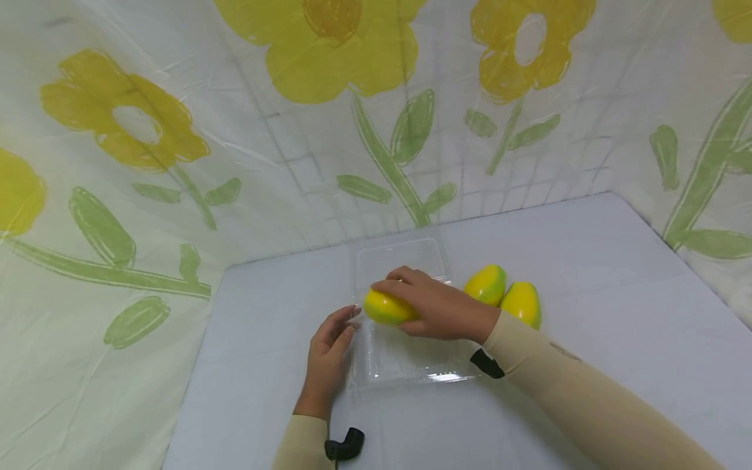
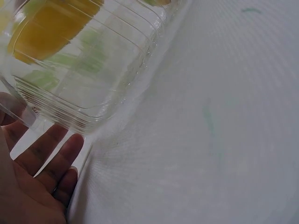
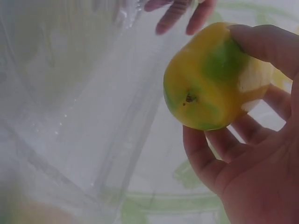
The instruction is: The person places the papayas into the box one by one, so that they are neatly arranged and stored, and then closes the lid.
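Observation:
My right hand (image 1: 440, 307) grips a yellow-green mango (image 1: 386, 308) above the clear plastic clamshell box (image 1: 405, 375). In the right wrist view the thumb lies on top of the mango (image 3: 215, 79) and the fingers curl beneath it, the stem end facing the camera. At the box's left side, my left hand (image 1: 330, 352) has its fingers loosely bent and spread. The left wrist view puts that hand (image 2: 42, 172) close beside the ribbed plastic edge (image 2: 56, 109); whether it touches is hard to tell. The box's lid (image 1: 402, 258) lies folded back toward the wall.
Two more mangoes, one behind (image 1: 486, 284) and one in front (image 1: 523, 304), lie right of the box, partly behind my right forearm. A white cloth (image 1: 264, 320) covers the table. Behind it hangs a flower-printed curtain (image 1: 264, 196).

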A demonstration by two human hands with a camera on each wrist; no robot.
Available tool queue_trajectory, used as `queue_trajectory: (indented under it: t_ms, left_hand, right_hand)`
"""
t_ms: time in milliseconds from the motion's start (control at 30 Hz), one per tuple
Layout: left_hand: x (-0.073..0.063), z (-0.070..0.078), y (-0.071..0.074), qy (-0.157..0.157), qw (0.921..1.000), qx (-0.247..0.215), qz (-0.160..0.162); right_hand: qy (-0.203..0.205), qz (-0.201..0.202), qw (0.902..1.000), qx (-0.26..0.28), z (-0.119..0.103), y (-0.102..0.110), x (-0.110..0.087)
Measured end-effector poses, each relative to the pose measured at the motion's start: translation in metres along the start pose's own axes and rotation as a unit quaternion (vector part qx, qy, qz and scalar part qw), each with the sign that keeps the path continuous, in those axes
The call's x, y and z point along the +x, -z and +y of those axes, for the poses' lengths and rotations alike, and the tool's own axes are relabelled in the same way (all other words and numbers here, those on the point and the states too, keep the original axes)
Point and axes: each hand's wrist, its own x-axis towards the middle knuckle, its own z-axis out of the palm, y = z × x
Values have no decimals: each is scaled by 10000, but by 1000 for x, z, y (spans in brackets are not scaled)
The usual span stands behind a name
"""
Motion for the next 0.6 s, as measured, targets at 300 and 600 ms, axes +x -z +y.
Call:
queue_trajectory:
  t_ms: [300, 600]
  left_hand:
    - [-1, -2, 1, 6, 10000, 8, -32]
    - [-1, 1, 1, -50, 9999, 48, -73]
  right_hand:
    - [59, -364, 9993, -55, 2, -8, 15]
    - [67, -707, 9967, -394, 6, -15, 27]
